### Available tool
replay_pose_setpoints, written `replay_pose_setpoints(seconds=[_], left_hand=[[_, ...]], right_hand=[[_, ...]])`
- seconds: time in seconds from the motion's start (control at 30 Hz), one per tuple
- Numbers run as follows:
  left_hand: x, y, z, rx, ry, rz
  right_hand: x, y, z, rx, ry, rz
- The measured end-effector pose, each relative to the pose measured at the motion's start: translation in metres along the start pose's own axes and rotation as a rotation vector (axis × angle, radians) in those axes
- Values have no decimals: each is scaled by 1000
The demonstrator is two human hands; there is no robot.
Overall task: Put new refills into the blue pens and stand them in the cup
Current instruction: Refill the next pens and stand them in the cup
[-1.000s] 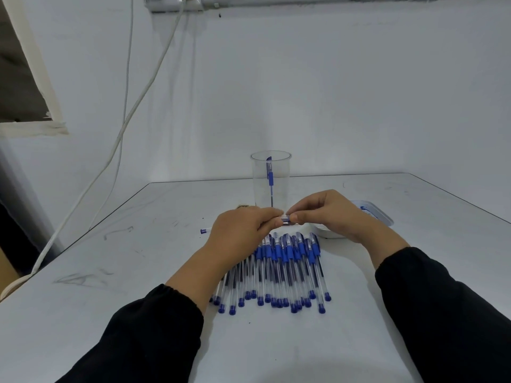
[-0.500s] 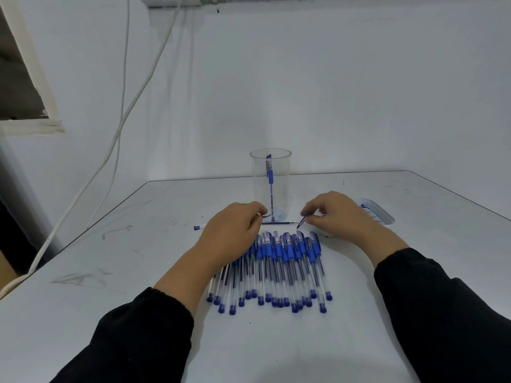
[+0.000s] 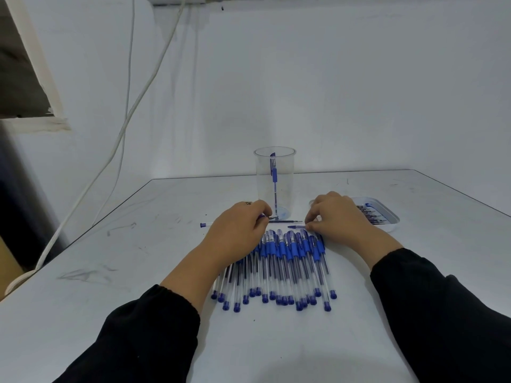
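1. The left hand (image 3: pixel 240 227) lies knuckles up on the surface (image 3: pixel 138 272), its fingers curled tight. Its fingertips pinch the left end of a thin dark refill (image 3: pixel 286 221).
2. The right hand (image 3: pixel 336 215) also lies knuckles up, fingers bent down to the surface. Its thumb and forefinger pinch a small blue pen tip (image 3: pixel 296 226), whose point faces left, toward the left hand.
3. The refill lies flat, its long axis running left to right, just this side of the cup's foot and between the two hands. The pen tip lies just near of it, almost parallel.
4. A small blue cap (image 3: pixel 203 225) on a clear stub lies alone on the surface to the left of the left hand.
5. The row of blue pens (image 3: pixel 279 269) lies side by side on the surface between the forearms, long axes running near to far. The end plugs point near, the blue grips far. The left wrist covers the left part of the row.
6. The clear cup (image 3: pixel 274 181) stands upright just beyond the hands. One blue pen (image 3: pixel 273 181) stands in it nearly vertical, clip end up.
7. A shallow tray (image 3: pixel 390 219) with more refills sits on the surface to the right, partly hidden behind the right hand.
8. Both forearms reach forward from the near edge in black sleeves (image 3: pixel 143 335), converging toward the cup, wrists low over the surface.
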State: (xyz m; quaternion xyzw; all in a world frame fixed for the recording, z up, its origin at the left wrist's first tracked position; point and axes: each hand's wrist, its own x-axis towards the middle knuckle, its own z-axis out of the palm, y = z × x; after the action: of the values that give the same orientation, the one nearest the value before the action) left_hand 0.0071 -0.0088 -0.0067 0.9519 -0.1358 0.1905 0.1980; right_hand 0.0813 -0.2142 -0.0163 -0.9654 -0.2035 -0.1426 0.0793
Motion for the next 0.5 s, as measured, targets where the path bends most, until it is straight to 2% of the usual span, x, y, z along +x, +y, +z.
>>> replay_pose_setpoints(seconds=[0.23, 0.5], left_hand=[[-1, 1, -1, -11, -11, 22], [-1, 1, -1, -11, -9, 36]], right_hand=[[0, -1, -5, 66, 10, -7], [-3, -7, -7, 66, -71, -56]])
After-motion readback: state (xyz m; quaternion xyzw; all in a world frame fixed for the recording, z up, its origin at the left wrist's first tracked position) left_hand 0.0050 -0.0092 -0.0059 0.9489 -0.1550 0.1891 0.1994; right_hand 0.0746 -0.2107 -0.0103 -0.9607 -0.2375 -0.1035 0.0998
